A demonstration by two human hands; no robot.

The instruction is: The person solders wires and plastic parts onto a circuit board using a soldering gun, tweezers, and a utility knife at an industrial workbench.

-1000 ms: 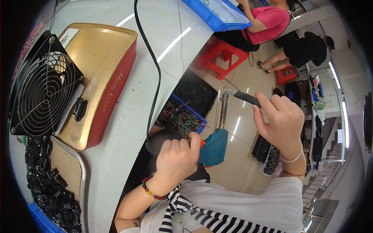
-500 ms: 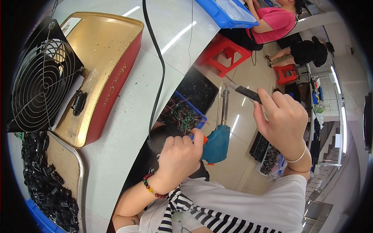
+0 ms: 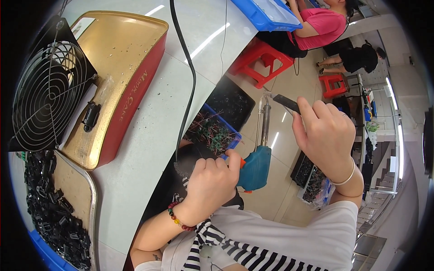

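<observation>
My left hand (image 3: 211,184) grips the handle of a teal soldering gun (image 3: 256,165) with an orange trigger; its metal barrel (image 3: 264,118) points up and away, below the table edge. My right hand (image 3: 326,133) holds a small black flat part (image 3: 286,103) pinched between thumb and fingers, its end close to the barrel tip. A beaded bracelet sits on my left wrist and a thin bangle on my right.
On the white table (image 3: 153,149) stand a black wire-guarded fan (image 3: 47,97) and a gold and red tin (image 3: 115,86). A tray of black parts (image 3: 49,212) lies lower left. A blue bin of wired parts (image 3: 212,131), red stools (image 3: 260,61) and seated people (image 3: 316,25) are beyond.
The view has shifted slightly. Both hands stay on the soldering gun and the black part, with the part's end held near the barrel tip.
</observation>
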